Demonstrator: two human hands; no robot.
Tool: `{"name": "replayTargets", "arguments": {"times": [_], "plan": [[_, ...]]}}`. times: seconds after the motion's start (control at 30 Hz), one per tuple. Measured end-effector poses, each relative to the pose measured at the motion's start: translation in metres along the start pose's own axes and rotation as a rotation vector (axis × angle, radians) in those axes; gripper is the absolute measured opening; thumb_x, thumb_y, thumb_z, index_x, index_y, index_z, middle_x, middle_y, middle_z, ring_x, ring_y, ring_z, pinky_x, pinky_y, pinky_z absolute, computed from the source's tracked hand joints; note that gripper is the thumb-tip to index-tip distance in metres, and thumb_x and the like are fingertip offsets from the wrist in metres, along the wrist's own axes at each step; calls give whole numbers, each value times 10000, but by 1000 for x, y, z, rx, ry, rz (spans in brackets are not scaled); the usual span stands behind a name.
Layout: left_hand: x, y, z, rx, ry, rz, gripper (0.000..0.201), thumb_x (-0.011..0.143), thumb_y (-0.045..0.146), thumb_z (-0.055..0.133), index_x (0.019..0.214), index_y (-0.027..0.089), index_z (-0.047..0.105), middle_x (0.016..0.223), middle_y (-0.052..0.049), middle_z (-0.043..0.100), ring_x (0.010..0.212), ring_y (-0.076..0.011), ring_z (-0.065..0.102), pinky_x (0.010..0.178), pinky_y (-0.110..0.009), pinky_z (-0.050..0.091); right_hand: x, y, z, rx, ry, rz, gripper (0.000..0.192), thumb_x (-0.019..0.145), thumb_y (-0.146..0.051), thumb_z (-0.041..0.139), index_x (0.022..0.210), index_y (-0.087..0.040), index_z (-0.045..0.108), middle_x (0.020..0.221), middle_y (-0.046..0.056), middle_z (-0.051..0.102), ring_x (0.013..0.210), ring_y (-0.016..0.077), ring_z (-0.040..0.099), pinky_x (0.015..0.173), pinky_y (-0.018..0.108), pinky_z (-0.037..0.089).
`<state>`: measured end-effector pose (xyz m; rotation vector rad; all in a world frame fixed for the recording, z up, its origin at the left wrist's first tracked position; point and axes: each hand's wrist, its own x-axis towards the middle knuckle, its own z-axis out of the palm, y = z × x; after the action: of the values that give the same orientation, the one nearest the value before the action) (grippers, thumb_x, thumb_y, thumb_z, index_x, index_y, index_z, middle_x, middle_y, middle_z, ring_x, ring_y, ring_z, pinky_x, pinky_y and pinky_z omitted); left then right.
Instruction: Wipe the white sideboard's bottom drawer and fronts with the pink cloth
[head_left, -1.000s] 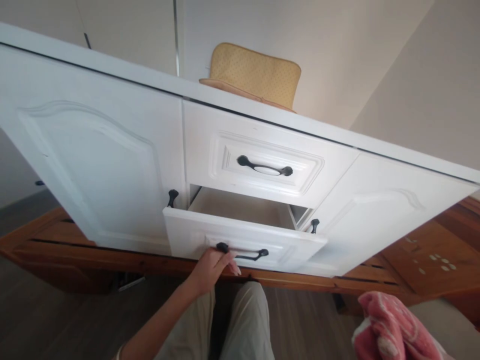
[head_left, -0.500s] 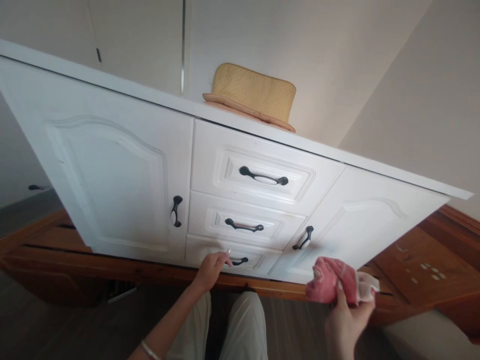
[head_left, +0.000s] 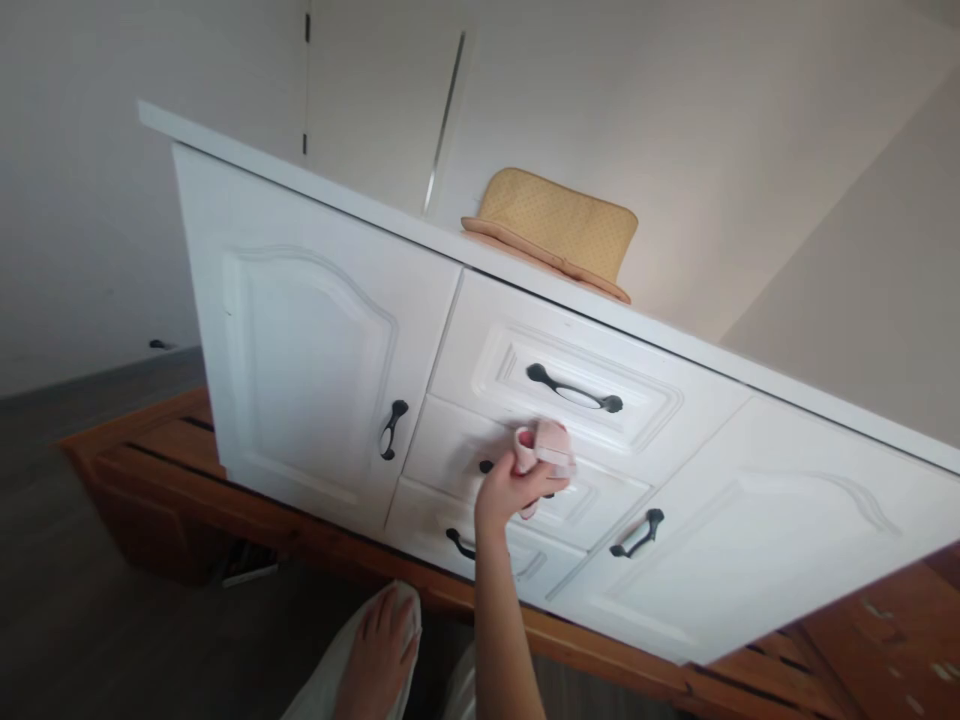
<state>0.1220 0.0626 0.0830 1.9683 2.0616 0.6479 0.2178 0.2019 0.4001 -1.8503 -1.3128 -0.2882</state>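
Cloth (head_left: 546,447), pink and bunched, is pinched in the grip of the right hand (head_left: 511,488) and pressed on the front of the middle drawer (head_left: 592,495) of the white cabinet (head_left: 315,350). It covers most of that drawer's black handle. Above the cloth sits the top drawer (head_left: 480,350), shut, and below it the bottom drawer (head_left: 420,520), also shut. Left of the cloth is 1 door with a black handle (head_left: 393,430); right of it is another door (head_left: 750,540). A yellow hat (head_left: 559,225) lies on the cabinet top. Left hand (head_left: 379,645) rests low on the person's knee, fingers loosely spread, holding nothing.
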Motion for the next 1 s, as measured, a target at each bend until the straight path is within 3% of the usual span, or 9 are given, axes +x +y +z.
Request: {"name": "replayTargets", "arguments": {"times": [0.07, 0.13, 0.23, 0.33, 0.43, 0.6, 0.83, 0.9, 1.0], "plan": [[2, 3, 1, 33, 8, 3, 481, 870, 329, 504, 1314, 358, 688, 1498, -56, 608, 1452, -352, 477, 1214, -540, 379, -18, -32, 17, -89, -264, -118, 582, 902, -217, 473, 1463, -70, 418, 1327, 332, 459, 1311, 527, 451, 1045, 776, 347], [5, 3, 5, 70, 30, 15, 491, 852, 284, 513, 1304, 334, 698, 1494, -68, 610, 1435, -358, 495, 1200, -553, 397, -34, -56, 35, -57, -388, -300, 535, 914, -256, 495, 1426, -104, 492, 1302, 295, 491, 1267, 488, 487, 1038, 719, 388], [6, -5, 15, 120, 95, 56, 496, 837, 238, 519, 1296, 288, 701, 1462, -94, 629, 1381, -355, 550, 1148, -571, 452, -57, -68, 65, 162, -259, -554, 435, 855, -201, 563, 1285, -176, 627, 1225, 219, 550, 1154, 402, 540, 994, 640, 446], [6, -13, 21, 155, 158, 113, 452, 881, 252, 504, 1290, 274, 694, 1449, -100, 633, 1357, -330, 567, 1095, -562, 489, -75, -52, 86, 329, -38, -722, 409, 746, -106, 602, 1134, -198, 690, 1160, 177, 581, 1068, 346, 544, 963, 596, 467], [5, -15, 17, 169, 149, 117, 421, 916, 278, 498, 1287, 267, 696, 1446, -106, 631, 1342, -315, 573, 1099, -537, 478, -78, -18, 86, 395, -10, -926, 381, 702, -64, 588, 1033, -216, 699, 1174, 145, 602, 1051, 300, 536, 935, 506, 487], [5, -7, 1, 145, 115, 87, 422, 939, 265, 478, 1304, 242, 688, 1465, -126, 609, 1360, -322, 544, 1125, -536, 431, -51, 69, 55, 312, -102, -1130, 266, 705, -41, 545, 868, -217, 663, 1219, 123, 613, 1012, 255, 531, 823, 389, 479], [5, -1, 1, 129, 98, 89, 426, 937, 263, 496, 1322, 242, 679, 1479, -155, 591, 1360, -354, 542, 1124, -563, 420, -3, 229, -1, 83, 28, -945, 309, 724, -117, 559, 1007, -211, 639, 1070, 124, 535, 926, 278, 497, 764, 426, 460], [5, -4, 6, 104, 107, 90, 422, 929, 276, 519, 1318, 236, 678, 1481, -157, 588, 1356, -362, 544, 1119, -575, 427, 7, 258, -15, 75, 90, -851, 363, 748, -158, 572, 1103, -216, 622, 1065, 114, 509, 944, 289, 498, 773, 451, 465], [5, -7, 11, -21, 136, 73, 413, 927, 294, 537, 1311, 208, 663, 1429, -150, 625, 1323, -352, 573, 1107, -575, 457, 14, 273, -30, 116, 119, -687, 397, 791, -219, 598, 1189, -217, 603, 1142, 126, 496, 1036, 316, 509, 819, 495, 485]]}}
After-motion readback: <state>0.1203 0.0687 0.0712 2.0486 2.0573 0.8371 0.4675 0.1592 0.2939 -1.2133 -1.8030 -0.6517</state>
